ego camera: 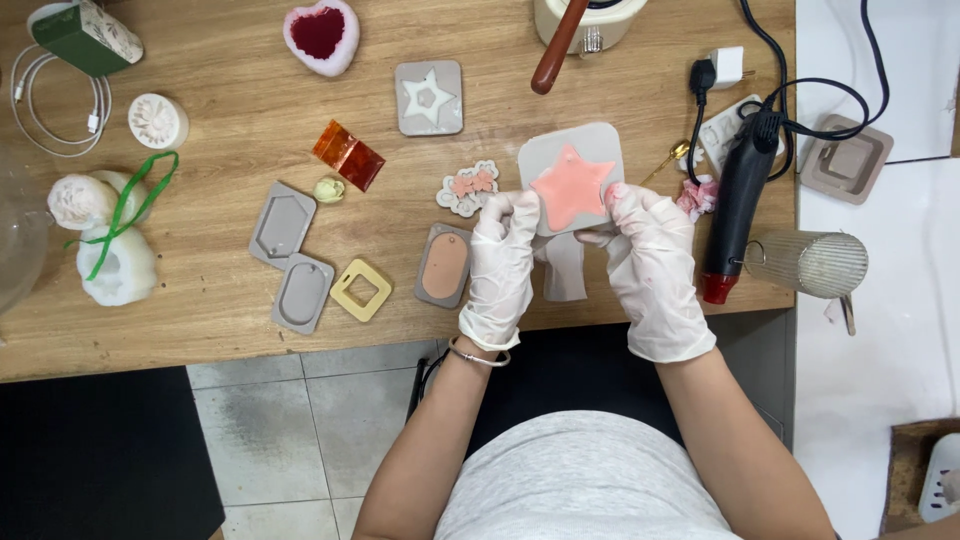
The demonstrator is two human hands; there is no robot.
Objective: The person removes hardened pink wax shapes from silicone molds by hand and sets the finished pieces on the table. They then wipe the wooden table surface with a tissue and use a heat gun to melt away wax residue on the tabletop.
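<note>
Both my hands wear white gloves. My left hand (pixel 500 265) and my right hand (pixel 650 265) grip a grey square silicone mould (pixel 598 150) from either side, lifted slightly over the wooden table (pixel 220 300). A pink star-shaped cast (pixel 572 188) fills the mould's cavity. My thumbs press at the mould's lower edge beside the star. Another grey mould piece (pixel 565 270) lies under my hands.
Around lie grey moulds: an oval one with a pink fill (pixel 444 266), a star one (pixel 429 97), two flat ones (pixel 290 260). A black heat gun (pixel 738 200) with cord lies right, by a ribbed metal cup (pixel 808 264). An orange block (pixel 348 155) and heart mould (pixel 321 35) sit further back.
</note>
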